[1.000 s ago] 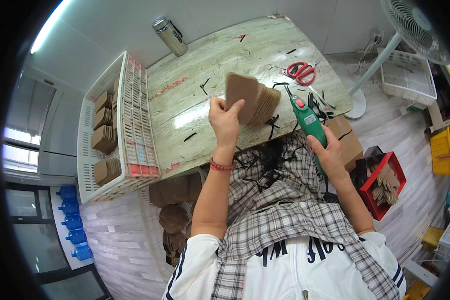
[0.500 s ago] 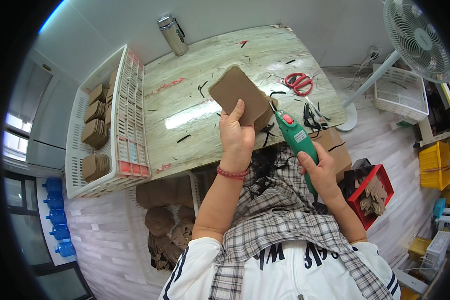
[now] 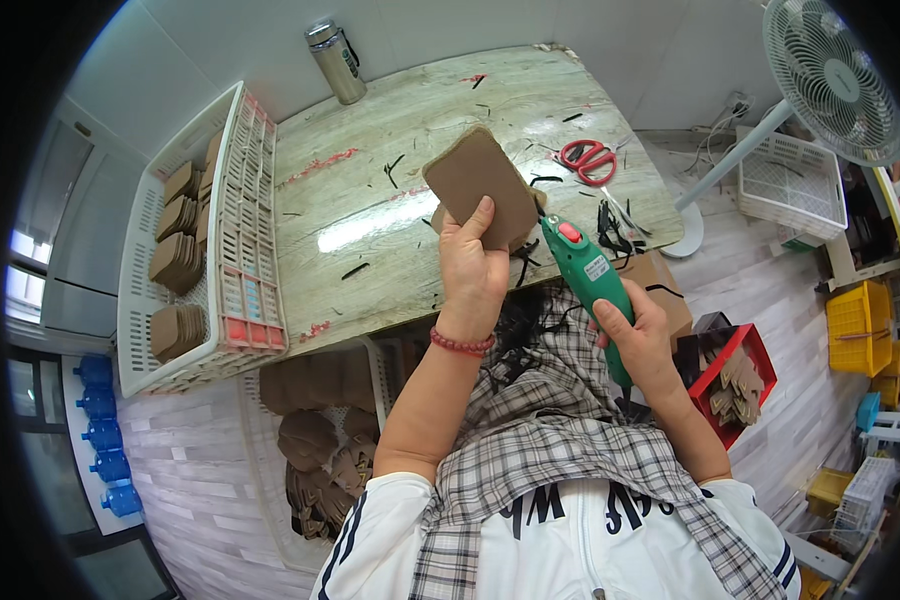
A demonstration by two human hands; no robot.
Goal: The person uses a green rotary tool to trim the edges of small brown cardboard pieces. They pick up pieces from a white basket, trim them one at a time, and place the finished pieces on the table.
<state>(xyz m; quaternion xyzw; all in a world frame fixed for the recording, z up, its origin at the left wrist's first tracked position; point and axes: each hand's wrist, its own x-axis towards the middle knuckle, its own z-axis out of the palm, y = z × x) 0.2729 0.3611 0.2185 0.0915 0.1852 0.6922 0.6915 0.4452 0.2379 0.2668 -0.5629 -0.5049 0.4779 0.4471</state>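
Bright, soft light is spread over the bench, on which patches of white glare are seen. The window at left is almost washed out. Below the bench, darker shade is found. Toward the black round border, straight lines are bent.

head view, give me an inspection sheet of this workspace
surface: pale wood-patterned table with red streaks
work things: brown pad held above it; green tool, tip near the pad's right edge, contact unclear
clutter: black scraps on table and plaid apron; red-handled scissors
hands: left hand holds the pad; right hand grips the tool
cables: pale cables at upper right; tool cord can't be made out
surroundings: white basket of brown stacks left; steel flask at the far side; fan, red box right
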